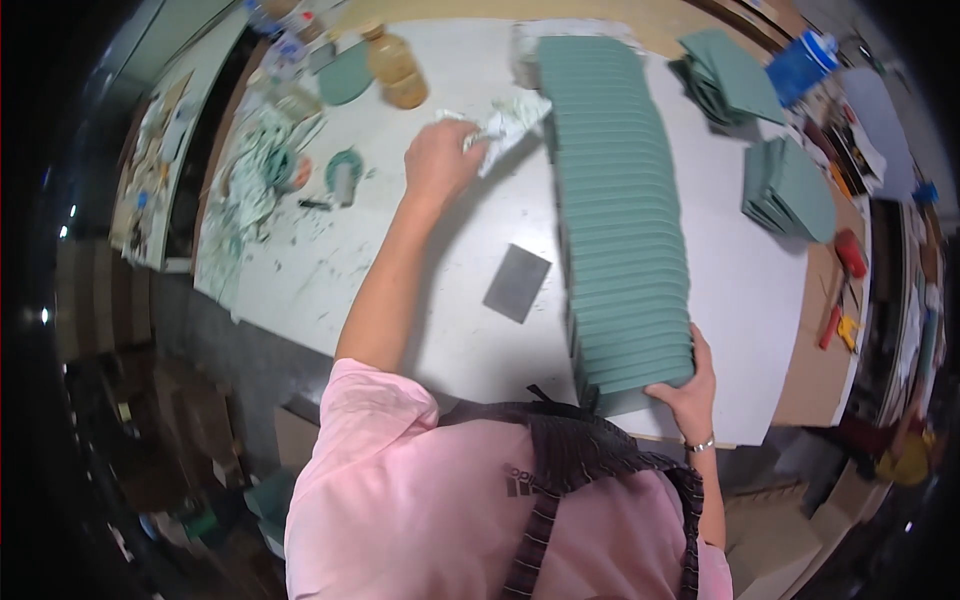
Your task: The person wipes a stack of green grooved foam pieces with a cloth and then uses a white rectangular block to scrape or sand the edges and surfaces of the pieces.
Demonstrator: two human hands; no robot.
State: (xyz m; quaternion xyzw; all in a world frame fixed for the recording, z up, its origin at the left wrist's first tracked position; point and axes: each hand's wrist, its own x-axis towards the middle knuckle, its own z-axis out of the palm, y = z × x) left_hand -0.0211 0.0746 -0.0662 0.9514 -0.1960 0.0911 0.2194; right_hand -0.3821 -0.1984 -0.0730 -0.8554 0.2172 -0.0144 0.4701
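Note:
A long row of green sheets [620,215], overlapping one another, runs from the far edge of the white table down to its near edge. My left hand [442,160] is closed around a crumpled whitish rag [515,118], whose loose end hangs toward the upper left side of the row. My right hand [690,385] rests against the near right corner of the row, thumb on the front edge and fingers along the right side. Left of the row, a dark grey rectangular pad [517,283] lies flat on the table.
Left on the table [460,350] are a bottle of amber liquid [396,68], a green tape roll [344,172] and a heap of stained rags [258,170]. Green pieces [788,190] are stacked at right, near a blue container [802,68] and a red-handled tool [850,253].

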